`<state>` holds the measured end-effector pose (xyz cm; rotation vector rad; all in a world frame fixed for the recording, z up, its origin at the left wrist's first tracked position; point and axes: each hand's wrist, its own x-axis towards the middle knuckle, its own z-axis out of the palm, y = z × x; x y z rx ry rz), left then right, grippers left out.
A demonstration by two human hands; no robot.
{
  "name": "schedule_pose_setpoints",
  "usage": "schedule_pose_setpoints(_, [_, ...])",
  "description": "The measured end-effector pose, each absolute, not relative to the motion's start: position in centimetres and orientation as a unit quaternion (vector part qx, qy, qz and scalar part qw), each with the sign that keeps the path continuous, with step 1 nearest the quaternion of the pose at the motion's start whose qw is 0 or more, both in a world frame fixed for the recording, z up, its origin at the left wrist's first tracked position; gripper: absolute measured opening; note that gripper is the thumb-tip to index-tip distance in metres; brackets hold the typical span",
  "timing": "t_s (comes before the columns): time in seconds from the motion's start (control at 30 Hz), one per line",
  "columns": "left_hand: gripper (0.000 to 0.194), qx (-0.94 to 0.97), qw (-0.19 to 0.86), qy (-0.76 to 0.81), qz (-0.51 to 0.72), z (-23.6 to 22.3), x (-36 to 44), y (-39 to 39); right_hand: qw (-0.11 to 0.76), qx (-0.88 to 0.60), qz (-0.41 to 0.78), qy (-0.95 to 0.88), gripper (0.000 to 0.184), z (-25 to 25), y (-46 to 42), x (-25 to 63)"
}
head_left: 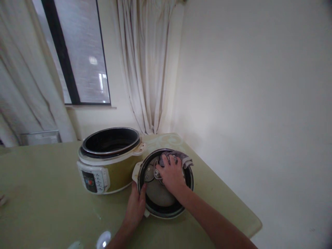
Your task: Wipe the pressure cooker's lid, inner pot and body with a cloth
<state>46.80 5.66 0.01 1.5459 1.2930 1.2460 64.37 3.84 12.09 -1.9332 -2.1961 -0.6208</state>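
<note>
An electric pressure cooker's round lid point(160, 197) lies on the table with its metal inner side facing up and a dark sealing ring around the edge. My left hand point(136, 204) grips the lid's left rim, thumb on top and fingers hidden underneath. Pressed to the lid's inside, my right hand point(172, 174) is closed on a grey cloth point(185, 159), whose end hangs over the upper right rim. Just left of the lid stands the cooker body point(120, 174), its top uncovered and the dark inner pot point(111, 141) showing.
The pale green glossy table point(52, 200) has its right edge and rounded corner close to the white wall point(259, 103). Curtains point(147, 69) and a window point(80, 52) are behind. A small pale object point(3, 200) lies at the far left.
</note>
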Motion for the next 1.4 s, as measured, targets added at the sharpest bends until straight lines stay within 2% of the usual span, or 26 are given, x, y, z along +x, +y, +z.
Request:
schedule_pose_setpoints(0.13, [0.06, 0.603, 0.363, 0.509, 0.496, 0.0, 46.4, 5.5, 0.058, -0.679, -0.178, -0.71, 0.035, 12.1, 1.7, 64.9])
schedule_pose_setpoints(0.3, [0.061, 0.596, 0.366, 0.507, 0.504, -0.1, 46.1, 5.2, 0.041, -0.643, -0.157, -0.749, 0.037, 10.7, -0.3, 64.8])
schedule_pose_setpoints(0.47, [0.063, 0.599, 0.36, 0.499, 0.513, -0.3, 46.0, 5.3, 0.061, -0.554, -0.155, -0.816, 0.041, 8.5, -1.2, 63.8])
schedule_pose_setpoints(0.57, [0.065, 0.593, 0.365, 0.51, 0.505, -0.4, 46.0, 5.2, 0.081, -0.558, -0.156, -0.811, 0.035, 8.3, -0.8, 64.0])
schedule_pose_setpoints(0.77, [0.063, 0.595, 0.368, 0.514, 0.497, -0.1, 46.6, 5.0, 0.131, -0.678, -0.216, -0.691, 0.031, 10.0, 2.9, 65.9])
schedule_pose_setpoints(0.97, [0.061, 0.586, 0.384, 0.5, 0.509, 0.5, 47.2, 5.0, 0.152, -0.611, -0.278, -0.726, 0.036, 9.5, 6.6, 63.3])
schedule_pose_setpoints(1.1, [0.058, 0.587, 0.385, 0.507, 0.5, 0.5, 47.1, 5.0, 0.138, -0.595, -0.283, -0.74, 0.034, 9.7, 6.5, 63.8])
schedule_pose_setpoints(1.27, [0.054, 0.584, 0.394, 0.51, 0.493, 0.6, 47.1, 5.2, 0.113, -0.666, -0.238, -0.698, 0.026, 10.3, 3.9, 66.5])
schedule_pose_setpoints(1.4, [0.052, 0.575, 0.399, 0.514, 0.497, 0.4, 47.3, 5.2, 0.084, -0.667, -0.21, -0.71, 0.019, 8.7, 0.8, 65.8])
